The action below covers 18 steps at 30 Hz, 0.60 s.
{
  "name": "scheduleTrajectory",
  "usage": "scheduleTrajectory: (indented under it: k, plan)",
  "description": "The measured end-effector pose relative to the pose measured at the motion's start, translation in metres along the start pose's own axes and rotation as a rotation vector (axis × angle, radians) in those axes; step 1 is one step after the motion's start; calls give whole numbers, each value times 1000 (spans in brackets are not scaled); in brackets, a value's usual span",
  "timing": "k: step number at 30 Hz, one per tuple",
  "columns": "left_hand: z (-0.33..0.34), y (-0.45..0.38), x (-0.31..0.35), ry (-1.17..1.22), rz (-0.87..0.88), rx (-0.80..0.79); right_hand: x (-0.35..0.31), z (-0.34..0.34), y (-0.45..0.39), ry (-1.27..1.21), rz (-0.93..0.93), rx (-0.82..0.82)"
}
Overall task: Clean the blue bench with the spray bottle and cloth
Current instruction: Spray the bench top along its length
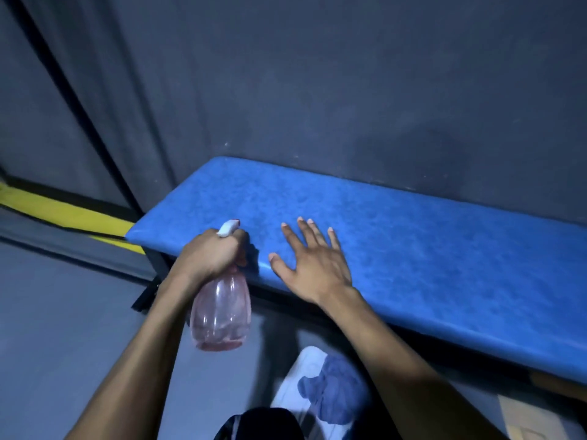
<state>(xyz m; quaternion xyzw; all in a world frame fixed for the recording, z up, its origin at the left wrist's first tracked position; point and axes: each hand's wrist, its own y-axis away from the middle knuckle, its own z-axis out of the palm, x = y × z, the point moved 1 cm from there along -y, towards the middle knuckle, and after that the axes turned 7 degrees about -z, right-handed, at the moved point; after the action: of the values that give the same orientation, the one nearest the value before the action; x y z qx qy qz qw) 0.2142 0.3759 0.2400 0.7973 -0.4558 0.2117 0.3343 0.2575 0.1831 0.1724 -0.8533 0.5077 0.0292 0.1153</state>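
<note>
Since spraying comes before wiping, head view shows the left hand (211,252) wrapped tight round the neck of the clear pink plastic spray bottle (222,308), nozzle aimed at the padded blue vinyl bench (413,249). Right hand (313,262), at 3 o'clock of the bottle, is spread flat and empty on the pad, probably bracing. Crumpled blue cloth (333,389) lies unheld at 6 o'clock.

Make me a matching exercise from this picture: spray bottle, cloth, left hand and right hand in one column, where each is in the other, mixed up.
Things:
1. spray bottle
2. cloth
3. left hand
4. right hand

Places or states:
A. spread open, flat on the blue bench
B. closed around the bottle's neck
C. lying low down, below the bench
D. held at the bench's near edge

Pairs: 1-D, 2-C, 3-B, 4-A
</note>
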Motion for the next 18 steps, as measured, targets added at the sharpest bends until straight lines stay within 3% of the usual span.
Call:
scheduleTrajectory:
  k: [12,18]
  plan:
    - [7,-8,-9,46,-14,-19,0,7,1,-5,17,97]
    - [0,1,-13,145,2,117,-1,7,0,-24,14,100]
